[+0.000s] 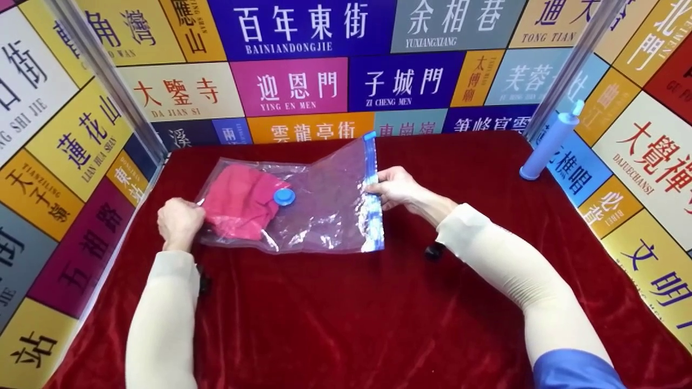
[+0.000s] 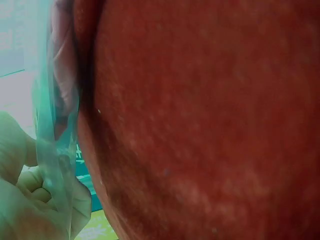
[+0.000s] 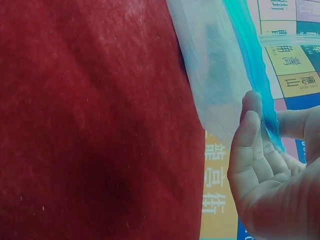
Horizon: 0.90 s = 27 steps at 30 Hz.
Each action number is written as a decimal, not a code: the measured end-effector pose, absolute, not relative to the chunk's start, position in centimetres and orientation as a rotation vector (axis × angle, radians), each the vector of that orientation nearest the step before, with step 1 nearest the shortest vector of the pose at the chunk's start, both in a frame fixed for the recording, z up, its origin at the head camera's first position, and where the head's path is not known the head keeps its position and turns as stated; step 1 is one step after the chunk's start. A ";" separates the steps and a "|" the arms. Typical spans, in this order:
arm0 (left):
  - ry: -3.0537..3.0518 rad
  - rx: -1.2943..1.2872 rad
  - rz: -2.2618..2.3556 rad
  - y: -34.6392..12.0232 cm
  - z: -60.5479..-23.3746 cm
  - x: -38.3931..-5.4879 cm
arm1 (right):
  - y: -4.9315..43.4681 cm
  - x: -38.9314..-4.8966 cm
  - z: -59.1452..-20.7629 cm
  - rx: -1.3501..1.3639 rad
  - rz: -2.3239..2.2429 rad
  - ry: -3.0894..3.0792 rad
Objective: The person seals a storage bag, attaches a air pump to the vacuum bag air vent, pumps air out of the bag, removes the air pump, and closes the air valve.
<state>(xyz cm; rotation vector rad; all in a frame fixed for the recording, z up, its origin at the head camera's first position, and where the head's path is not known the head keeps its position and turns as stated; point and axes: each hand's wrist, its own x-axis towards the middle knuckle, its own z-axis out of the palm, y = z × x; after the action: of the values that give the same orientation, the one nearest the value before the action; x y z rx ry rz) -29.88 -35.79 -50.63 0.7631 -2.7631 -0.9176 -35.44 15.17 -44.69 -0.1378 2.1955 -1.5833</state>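
Observation:
A clear vacuum storage bag (image 1: 330, 210) with a round blue valve (image 1: 284, 197) and a blue zip edge (image 1: 372, 189) is held between both hands. Folded pink cloth (image 1: 243, 202) lies inside its left part. My left hand (image 1: 181, 219) grips the bag's left end; in the left wrist view its fingers (image 2: 37, 187) curl at the plastic. On the opposite side, my right hand (image 1: 400, 189) pinches the zip edge between thumb and fingers, as the right wrist view also shows beside the blue strip (image 3: 257, 65).
A blue hand pump (image 1: 549, 146) stands upright at the back right of the table. Dark red velvet (image 1: 324, 319) covers the tabletop. Panels with printed characters (image 1: 294, 86) wall in the back and sides, with metal posts (image 1: 573, 70) at the corners.

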 end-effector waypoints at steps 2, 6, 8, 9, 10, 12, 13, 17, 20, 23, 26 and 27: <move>-2.746 0.751 -0.948 -35.4 -50.5 -29.9 | 15.5 -35.6 -44.6 -0.140 -1.590 2.207; -2.739 0.746 -0.984 -34.8 -50.3 -29.8 | 16.3 -36.0 -44.2 -0.145 -1.610 2.223; -2.749 0.740 -0.992 -34.5 -50.3 -29.7 | 16.6 -36.2 -44.0 -0.131 -1.630 2.220; -2.754 0.735 -0.995 -34.4 -50.3 -29.6 | 16.8 -36.2 -44.0 -0.124 -1.636 2.222; -2.757 0.734 -1.001 -34.3 -50.3 -29.5 | 17.0 -36.3 -43.9 -0.114 -1.644 2.224; -2.763 0.730 -1.012 -34.0 -50.2 -29.4 | 17.4 -36.4 -43.8 -0.095 -1.653 2.228; -2.765 0.730 -1.017 -33.9 -50.2 -29.3 | 17.6 -36.5 -43.8 -0.088 -1.654 2.232; -2.763 0.720 -1.027 -33.1 -50.0 -28.9 | 18.5 -36.6 -43.8 -0.073 -1.639 2.252; -2.765 0.688 -1.025 -32.4 -49.9 -28.6 | 19.4 -36.7 -43.9 -0.055 -1.625 2.272; -2.761 0.643 -1.019 -31.7 -49.8 -28.4 | 20.4 -37.0 -44.0 -0.026 -1.621 2.285; -2.762 0.599 -1.013 -31.0 -49.7 -28.3 | 21.3 -37.3 -43.9 -0.003 -1.632 2.286; -2.765 0.585 -1.012 -30.7 -49.7 -28.2 | 21.6 -37.4 -43.9 0.003 -1.638 2.287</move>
<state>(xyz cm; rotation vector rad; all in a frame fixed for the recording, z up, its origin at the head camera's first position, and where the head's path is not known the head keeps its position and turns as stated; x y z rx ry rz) -28.20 -30.71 -49.70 0.5851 -2.7647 -1.0115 -37.35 21.62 -43.93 0.0033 2.2873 -1.6381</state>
